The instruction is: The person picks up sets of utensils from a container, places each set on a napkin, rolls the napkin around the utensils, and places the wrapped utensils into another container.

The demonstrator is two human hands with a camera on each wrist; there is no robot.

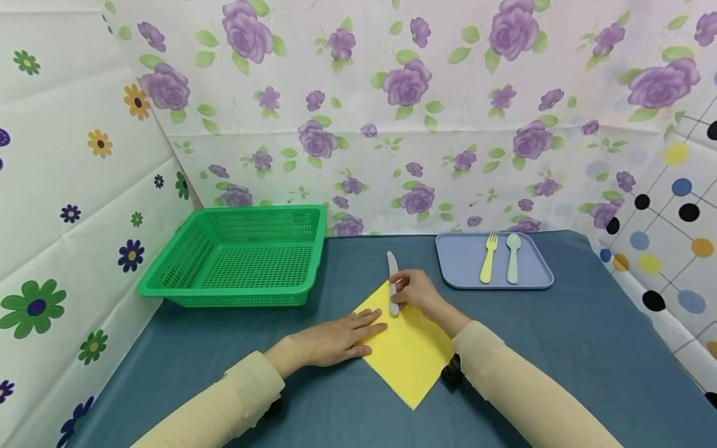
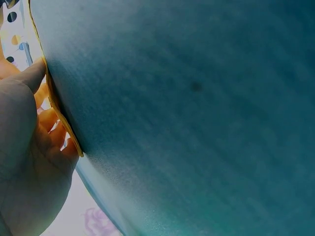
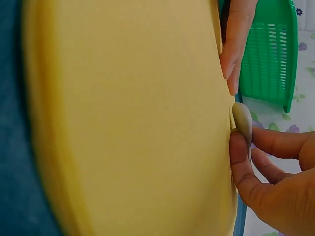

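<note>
1. With twelve o'clock pointing away from the person and one yellow square sheet (image 1: 414, 354) taken as the clock's centre, two cream sleeves reach in: the left sleeve (image 1: 224, 395) from eight, the right sleeve (image 1: 526, 389) from four.
2. The sheet lies like a diamond on one dark blue tablecloth (image 1: 336, 410), a corner towards six.
3. At four, one small black object (image 1: 450, 374) is partly hidden by the right cuff.
4. At nine, the left hand (image 1: 336, 339) lies with fingers straight and spread, fingertips resting on the sheet. The hands are apart.
5. Near twelve, the right hand (image 1: 417, 291) pinches one pale knife (image 1: 393, 266) between thumb and fingers. Its handle is over the sheet; its blade extends past the edge, tip towards twelve. Whether the handle touches the sheet, I cannot tell.
6. At one, one blue-grey tray (image 1: 462, 261) holds two utensils side by side: one yellow fork (image 1: 488, 258) and, to its right, one pale green spoon (image 1: 513, 261).
7. At ten stands one green basket (image 1: 241, 300) with slotted sides.
8. Beyond are three patterned hangings: purple roses (image 1: 407, 84) at twelve, coloured daisies (image 1: 35, 307) at ten, coloured dots (image 1: 689, 212) at two.
</note>
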